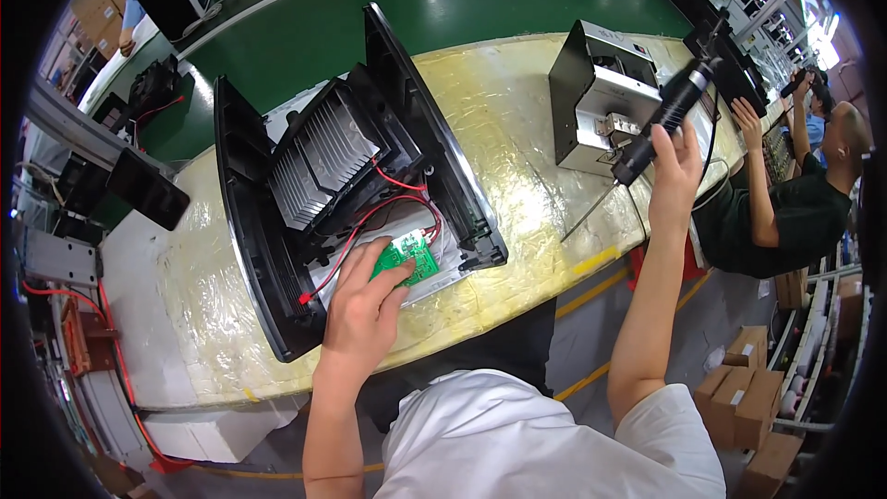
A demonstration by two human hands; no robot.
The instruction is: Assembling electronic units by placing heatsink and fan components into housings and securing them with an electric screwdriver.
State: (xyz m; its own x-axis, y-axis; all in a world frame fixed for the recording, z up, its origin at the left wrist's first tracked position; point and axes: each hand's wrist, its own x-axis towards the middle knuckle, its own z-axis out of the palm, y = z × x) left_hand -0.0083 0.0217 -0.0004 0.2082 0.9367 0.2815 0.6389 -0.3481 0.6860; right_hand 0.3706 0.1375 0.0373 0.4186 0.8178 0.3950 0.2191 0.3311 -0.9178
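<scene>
A black open housing (420,102) lies on the table with a finned metal heat sink (319,162) inside it. At its near end, my left hand (360,300) has its fingers on a green circuit board (418,263), gripping it by the edge and face. Red wires (383,203) run from the board up into the housing, and one loose red end lies by the left wall. Off to the right, my right hand (677,162) is wrapped round a black electric screwdriver (670,115). Its long bit points down and left, above the table and apart from the housing.
Behind the screwdriver stands a metal and black unit (601,106). The table (517,194) has a shiny yellowish cover. A phone-like black screen (148,189) hangs at the left. A co-worker in a dark shirt (790,217) is at the right, near cardboard boxes (735,397).
</scene>
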